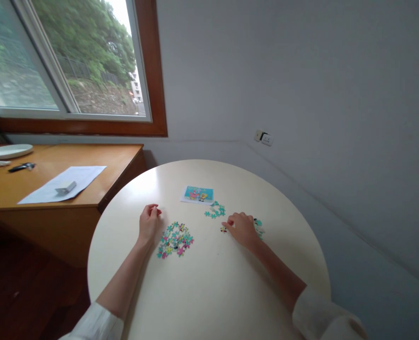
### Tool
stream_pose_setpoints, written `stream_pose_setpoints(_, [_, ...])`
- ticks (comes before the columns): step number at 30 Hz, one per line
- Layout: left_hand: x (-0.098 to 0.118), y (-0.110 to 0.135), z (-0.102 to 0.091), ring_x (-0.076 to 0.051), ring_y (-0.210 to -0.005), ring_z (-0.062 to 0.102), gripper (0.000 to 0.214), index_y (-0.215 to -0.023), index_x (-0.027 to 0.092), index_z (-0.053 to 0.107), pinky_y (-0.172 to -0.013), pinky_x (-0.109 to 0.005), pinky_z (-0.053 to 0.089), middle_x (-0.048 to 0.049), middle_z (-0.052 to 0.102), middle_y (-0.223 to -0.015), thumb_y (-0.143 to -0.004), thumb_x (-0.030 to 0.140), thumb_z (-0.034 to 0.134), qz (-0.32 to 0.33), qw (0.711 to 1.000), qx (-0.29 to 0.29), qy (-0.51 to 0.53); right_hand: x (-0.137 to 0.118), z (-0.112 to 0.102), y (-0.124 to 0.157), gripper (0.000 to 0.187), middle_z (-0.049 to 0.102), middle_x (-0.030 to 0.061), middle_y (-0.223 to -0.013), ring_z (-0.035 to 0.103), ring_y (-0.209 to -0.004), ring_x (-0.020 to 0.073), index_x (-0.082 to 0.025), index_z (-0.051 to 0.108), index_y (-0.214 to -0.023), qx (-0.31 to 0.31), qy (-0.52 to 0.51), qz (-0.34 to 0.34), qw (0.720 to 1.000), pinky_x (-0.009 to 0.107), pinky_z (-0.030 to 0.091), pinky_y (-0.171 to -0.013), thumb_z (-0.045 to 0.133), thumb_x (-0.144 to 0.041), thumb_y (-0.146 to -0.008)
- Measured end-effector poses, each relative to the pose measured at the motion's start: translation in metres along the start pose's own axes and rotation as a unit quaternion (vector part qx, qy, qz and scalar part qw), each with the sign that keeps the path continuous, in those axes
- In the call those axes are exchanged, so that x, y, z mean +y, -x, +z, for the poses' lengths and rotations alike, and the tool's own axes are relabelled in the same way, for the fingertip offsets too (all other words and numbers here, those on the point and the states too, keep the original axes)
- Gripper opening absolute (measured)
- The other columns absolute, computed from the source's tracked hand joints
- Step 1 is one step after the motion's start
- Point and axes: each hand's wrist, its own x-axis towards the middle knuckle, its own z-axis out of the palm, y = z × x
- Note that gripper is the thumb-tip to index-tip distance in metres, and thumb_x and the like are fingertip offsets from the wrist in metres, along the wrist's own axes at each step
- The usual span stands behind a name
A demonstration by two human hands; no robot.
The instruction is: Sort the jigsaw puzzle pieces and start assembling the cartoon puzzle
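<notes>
My left hand (149, 223) rests at the left of the round table, fingers curled and thumb pressed to the fingertips; anything in this pinch is too small to make out. Just right of it lies a loose pile of jigsaw pieces (175, 240) in teal, pink and yellow. My right hand (243, 227) is closed, palm down, its thumb and forefinger at a small dark-and-yellow jigsaw piece (224, 230) at the table surface. Beyond that piece, a ring of joined teal pieces (215, 210) lies flat. More pieces (259, 227) sit partly hidden behind my right hand.
A picture card (198, 194) with cartoon figures lies at the far middle of the white round table (191, 302). To the left stands a wooden desk (120, 158) with a paper sheet (89, 175), a small white box (66, 187) and a white plate (9, 151).
</notes>
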Motion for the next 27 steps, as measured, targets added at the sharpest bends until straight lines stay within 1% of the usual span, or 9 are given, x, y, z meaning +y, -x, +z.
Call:
stream_pose_setpoints(4, [0.001,0.001,0.0,-0.017,-0.066,0.057,0.023,-0.081,0.017,0.056,-0.065,-0.03,0.045,-0.0015,0.059,-0.065,-0.071,0.035,0.046,0.003,1.0,-0.005,-0.012,0.005,-0.005,0.007,0.025,0.066,0.0042,-0.085,0.056,-0.084,0.0172,-0.017,0.065,-0.079,0.02,-0.018,-0.004,1.0,0.03,0.03,-0.074,0.043,-0.025,-0.088])
stream_pose_setpoints(7, [0.002,0.002,0.001,-0.017,-0.066,0.057,0.023,-0.081,0.017,0.056,-0.065,-0.03,0.044,-0.0014,0.058,-0.065,-0.072,0.035,0.045,0.003,1.0,-0.007,-0.016,0.004,-0.001,0.019,0.023,0.066,0.0055,-0.096,0.056,-0.093,0.0178,-0.018,0.064,-0.092,0.011,-0.015,-0.047,0.999,0.031,0.031,-0.08,0.042,-0.019,-0.088])
stream_pose_setpoints(9, [0.002,0.003,0.001,-0.017,-0.067,0.057,0.023,-0.082,0.017,0.056,-0.064,-0.03,0.044,-0.0014,0.058,-0.066,-0.072,0.035,0.045,0.001,1.0,-0.009,-0.018,-0.002,0.004,0.031,0.024,0.064,0.0072,-0.106,0.055,-0.1,0.0191,-0.019,0.063,-0.101,-0.002,-0.003,-0.078,0.997,0.033,0.03,-0.086,0.043,-0.018,-0.087])
stream_pose_setpoints(12, [0.004,0.003,0.001,-0.017,-0.067,0.057,0.023,-0.082,0.017,0.056,-0.064,-0.03,0.044,-0.0016,0.058,-0.066,-0.072,0.035,0.044,-0.001,1.0,-0.011,-0.022,-0.019,0.012,0.047,0.033,0.055,0.011,-0.123,0.047,-0.114,0.0222,-0.017,0.054,-0.118,-0.005,0.009,-0.098,0.995,0.037,0.028,-0.093,0.043,-0.02,-0.087])
stream_pose_setpoints(14, [0.005,0.004,0.0,-0.017,-0.067,0.057,0.023,-0.082,0.017,0.056,-0.064,-0.029,0.044,-0.0016,0.058,-0.066,-0.072,0.035,0.044,0.0,1.0,-0.01,-0.024,-0.036,0.016,0.054,0.038,0.048,0.0126,-0.132,0.041,-0.121,0.0229,-0.014,0.048,-0.125,-0.021,-0.002,-0.113,0.993,0.038,0.026,-0.097,0.041,-0.024,-0.089])
stream_pose_setpoints(18, [0.004,0.004,-0.001,-0.017,-0.066,0.057,0.022,-0.082,0.017,0.056,-0.064,-0.029,0.044,-0.0013,0.058,-0.066,-0.072,0.034,0.045,0.001,1.0,-0.009,-0.024,-0.07,0.019,0.061,0.048,0.038,0.0116,-0.14,0.032,-0.127,0.0254,-0.013,0.04,-0.132,-0.049,-0.048,-0.158,0.985,0.04,0.024,-0.102,0.037,-0.037,-0.091])
stream_pose_setpoints(21, [0.003,0.003,-0.003,-0.016,-0.067,0.056,0.022,-0.082,0.017,0.056,-0.066,-0.03,0.044,-0.0011,0.057,-0.066,-0.071,0.033,0.045,-0.002,1.0,-0.009,-0.015,-0.081,0.019,0.059,0.052,0.038,0.0121,-0.14,0.033,-0.127,0.0242,-0.012,0.035,-0.135,-0.043,-0.075,-0.18,0.98,0.039,0.025,-0.102,0.032,-0.04,-0.092])
stream_pose_setpoints(24, [0.003,0.004,-0.003,-0.016,-0.068,0.056,0.022,-0.082,0.018,0.056,-0.068,-0.03,0.044,-0.0011,0.057,-0.067,-0.071,0.033,0.045,-0.003,1.0,-0.011,-0.011,-0.067,0.013,0.052,0.047,0.045,0.0132,-0.134,0.038,-0.124,0.0223,-0.011,0.04,-0.132,0.0,-0.065,-0.163,0.985,0.038,0.027,-0.1,0.031,-0.035,-0.093])
stream_pose_setpoints(27, [0.004,0.004,-0.004,-0.017,-0.068,0.056,0.022,-0.082,0.018,0.056,-0.069,-0.031,0.044,-0.0013,0.057,-0.067,-0.071,0.033,0.045,-0.004,1.0,-0.015,-0.019,-0.028,0.004,0.04,0.033,0.057,0.0116,-0.122,0.048,-0.114,0.0218,-0.015,0.056,-0.116,0.053,-0.021,-0.098,0.994,0.038,0.032,-0.095,0.037,-0.025,-0.091])
